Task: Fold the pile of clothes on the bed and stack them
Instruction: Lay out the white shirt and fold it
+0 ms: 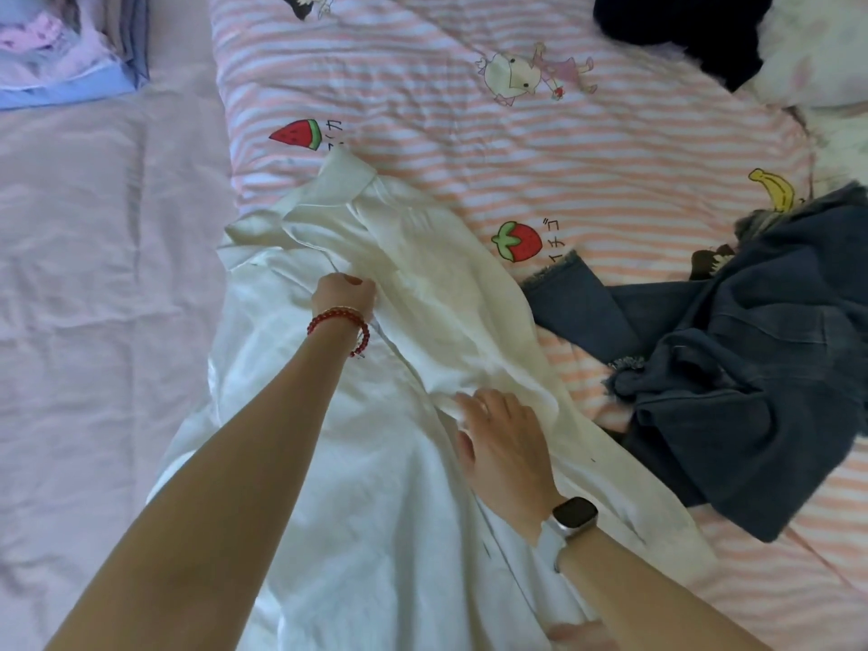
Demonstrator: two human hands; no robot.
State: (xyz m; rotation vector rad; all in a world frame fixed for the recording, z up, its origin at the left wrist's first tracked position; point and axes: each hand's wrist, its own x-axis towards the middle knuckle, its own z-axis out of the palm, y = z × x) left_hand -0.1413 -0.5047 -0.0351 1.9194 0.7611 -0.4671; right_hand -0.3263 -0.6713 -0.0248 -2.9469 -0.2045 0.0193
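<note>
Folded bedding (70, 54) sits at the far left corner of the bed, on the plain lilac sheet (94, 274), and from there I read across to the white shirt (366, 462), which lies spread lengthwise where the sheet meets the striped quilt (516, 133), its collar end pointing away from me. My worry is the shirt's loose right panel: it is bunched and ridged down the middle, and if I fold over those wrinkles the crease will set crooked; pulling too hard at the collar end could also drag the whole garment off line toward the quilt. My left hand (345, 298) is up near the collar, fingers curled into the cloth and gripping a pinch of it. My right hand (505, 436) is lower, at the shirt's middle, fingers fairly straight and lying on the raised fold; the fingertips dip into the fabric, so I judge it presses rather than grasps. Further right, the denim garment (732, 368) lies crumpled and unfolded on the quilt, just beside the shirt's edge, and a dark garment (676, 35) waits at the far top right.
</note>
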